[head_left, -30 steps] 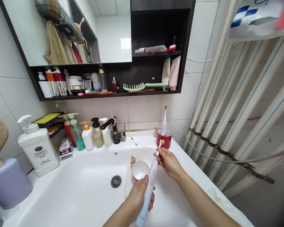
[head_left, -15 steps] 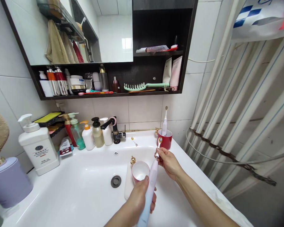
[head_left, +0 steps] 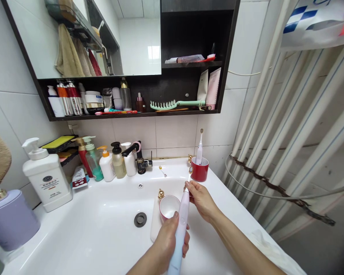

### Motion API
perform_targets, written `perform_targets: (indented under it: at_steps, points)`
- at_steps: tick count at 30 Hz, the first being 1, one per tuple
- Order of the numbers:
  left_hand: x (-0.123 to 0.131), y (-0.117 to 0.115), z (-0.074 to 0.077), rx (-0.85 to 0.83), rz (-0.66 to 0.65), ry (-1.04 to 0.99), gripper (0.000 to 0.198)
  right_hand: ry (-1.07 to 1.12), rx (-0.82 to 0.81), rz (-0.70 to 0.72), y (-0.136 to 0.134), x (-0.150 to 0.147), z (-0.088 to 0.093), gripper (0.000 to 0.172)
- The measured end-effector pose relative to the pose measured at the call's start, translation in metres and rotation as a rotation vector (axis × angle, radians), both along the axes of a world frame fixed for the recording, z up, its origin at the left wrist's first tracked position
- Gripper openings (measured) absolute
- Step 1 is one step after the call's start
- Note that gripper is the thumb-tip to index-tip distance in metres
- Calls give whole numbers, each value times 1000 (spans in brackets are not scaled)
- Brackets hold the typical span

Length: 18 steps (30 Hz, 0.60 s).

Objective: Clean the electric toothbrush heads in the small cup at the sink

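Note:
My left hand [head_left: 169, 236] is wrapped round the pink-to-blue handle of an electric toothbrush [head_left: 182, 217], its thumb along the front. At the top of that handle, my right hand [head_left: 200, 198] pinches the white brush head [head_left: 190, 174], which meets the handle with no visible gap. Behind the toothbrush sits a cup [head_left: 168, 206] with a white inside and red rim, partly hidden by the handle and left hand. Just beyond the right hand, a red cup [head_left: 200, 172] on the sink ledge holds another electric toothbrush [head_left: 199, 151] upright.
A loose brush head [head_left: 163, 172] lies on the back ledge near the black faucet [head_left: 143, 164]. Several pump bottles [head_left: 107, 168] line the left side of the sink [head_left: 88, 229]. Above hangs a dark mirror cabinet [head_left: 172, 89]; white pipes [head_left: 286, 133] stand at right.
The brush head and my right hand have moved down toward the handle. The metal shaft that showed between head and handle is now out of sight.

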<state>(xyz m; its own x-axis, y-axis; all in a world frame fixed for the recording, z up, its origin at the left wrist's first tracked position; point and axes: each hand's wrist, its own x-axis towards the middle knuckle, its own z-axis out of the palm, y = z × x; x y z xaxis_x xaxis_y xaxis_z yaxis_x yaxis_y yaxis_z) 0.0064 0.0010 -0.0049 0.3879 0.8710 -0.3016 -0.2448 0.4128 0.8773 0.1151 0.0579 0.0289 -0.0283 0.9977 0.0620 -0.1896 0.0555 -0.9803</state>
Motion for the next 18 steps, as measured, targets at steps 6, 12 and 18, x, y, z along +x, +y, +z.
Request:
perform_targets:
  at_steps: [6,12,18]
  points:
    - [-1,2,-1,33,-20,5,47,-89,9,27,-4,0,1,26]
    - [-1,3,-7,283,129,170,42,-301,144,-157,-4,-8,-4,27]
    - [0,-1,1,27,-6,-8,49,-147,39,-100,-6,-13,-1,29]
